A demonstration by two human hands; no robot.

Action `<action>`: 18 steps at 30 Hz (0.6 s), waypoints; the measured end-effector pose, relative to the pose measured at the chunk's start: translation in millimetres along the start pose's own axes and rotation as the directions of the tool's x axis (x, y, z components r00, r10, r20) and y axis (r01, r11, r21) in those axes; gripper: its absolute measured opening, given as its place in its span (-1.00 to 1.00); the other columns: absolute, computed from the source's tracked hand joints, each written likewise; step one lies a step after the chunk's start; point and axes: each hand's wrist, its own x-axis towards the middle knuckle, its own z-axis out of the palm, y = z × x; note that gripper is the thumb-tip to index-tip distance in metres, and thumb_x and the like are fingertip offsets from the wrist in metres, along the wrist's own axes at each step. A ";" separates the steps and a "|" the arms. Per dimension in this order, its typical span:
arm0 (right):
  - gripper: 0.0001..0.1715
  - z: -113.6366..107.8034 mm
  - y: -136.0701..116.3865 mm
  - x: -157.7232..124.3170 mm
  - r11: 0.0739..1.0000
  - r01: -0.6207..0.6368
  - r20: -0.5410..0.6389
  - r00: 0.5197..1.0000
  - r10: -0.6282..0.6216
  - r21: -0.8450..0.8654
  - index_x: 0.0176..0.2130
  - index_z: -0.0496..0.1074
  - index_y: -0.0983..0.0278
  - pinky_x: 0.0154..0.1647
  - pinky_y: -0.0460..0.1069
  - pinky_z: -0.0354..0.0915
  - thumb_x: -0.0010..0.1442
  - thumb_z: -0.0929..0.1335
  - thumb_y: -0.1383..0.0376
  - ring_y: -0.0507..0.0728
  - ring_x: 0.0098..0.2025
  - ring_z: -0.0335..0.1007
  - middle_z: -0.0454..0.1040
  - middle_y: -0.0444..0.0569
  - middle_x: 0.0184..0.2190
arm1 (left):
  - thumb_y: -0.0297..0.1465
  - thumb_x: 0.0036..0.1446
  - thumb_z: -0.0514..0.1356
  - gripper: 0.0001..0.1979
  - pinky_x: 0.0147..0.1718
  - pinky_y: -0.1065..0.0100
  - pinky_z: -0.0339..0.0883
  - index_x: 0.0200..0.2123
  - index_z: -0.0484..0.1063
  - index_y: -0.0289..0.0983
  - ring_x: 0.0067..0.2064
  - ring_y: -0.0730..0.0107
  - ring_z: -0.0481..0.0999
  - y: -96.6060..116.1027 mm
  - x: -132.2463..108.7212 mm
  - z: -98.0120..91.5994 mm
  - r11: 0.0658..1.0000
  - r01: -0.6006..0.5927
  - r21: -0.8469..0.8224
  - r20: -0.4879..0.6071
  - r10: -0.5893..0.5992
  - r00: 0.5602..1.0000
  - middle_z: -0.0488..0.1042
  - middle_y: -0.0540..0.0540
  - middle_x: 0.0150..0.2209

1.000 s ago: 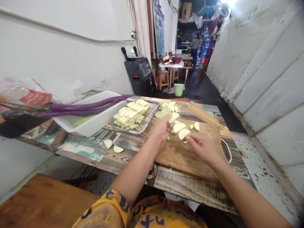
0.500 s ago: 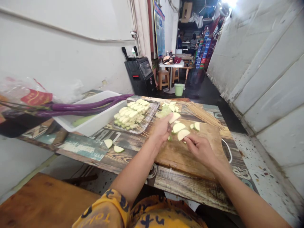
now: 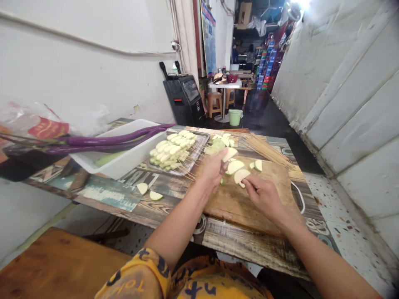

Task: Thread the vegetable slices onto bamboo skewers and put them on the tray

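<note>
Over the wooden cutting board [image 3: 246, 207], my left hand [image 3: 215, 168] is closed on a pale half-round zucchini slice [image 3: 230, 154] with green skin. My right hand [image 3: 260, 191] pinches the edge of another zucchini slice [image 3: 240, 176], to the right of the first. Between the hands shows one more slice [image 3: 235, 166]; whether a skewer runs through these slices cannot be made out. Two small cut pieces [image 3: 257, 165] lie on the board beyond my right hand. Behind my left hand is a pile of slices [image 3: 222, 140].
A metal tray [image 3: 202, 143] holds several loaded skewers, left of the board. Bare bamboo skewers [image 3: 268, 150] lie at the back right. A white bin [image 3: 90, 163] has long purple eggplants [image 3: 109, 141] across it. Two loose slices [image 3: 156, 195] rest near the table's front edge.
The slice at my right fingertips has turned and shifted slightly right, showing a little more of a piece below it. My left hand has hardly moved.
</note>
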 end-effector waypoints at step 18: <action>-0.68 0.6 2.1 -0.1 1.000 -0.011 -0.009 1.000 0.011 0.010 -0.49 0.34 0.27 -0.51 -0.07 0.03 0.23 0.18 0.27 0.03 -0.58 0.19 0.36 -0.08 -0.60 | -0.32 -0.04 0.26 -0.79 -0.79 0.61 -0.15 -0.44 0.45 -0.40 -0.74 0.75 -0.01 -1.3 -3.7 3.1 1.000 0.019 -0.013 -0.003 -0.020 1.000 0.26 0.06 -0.71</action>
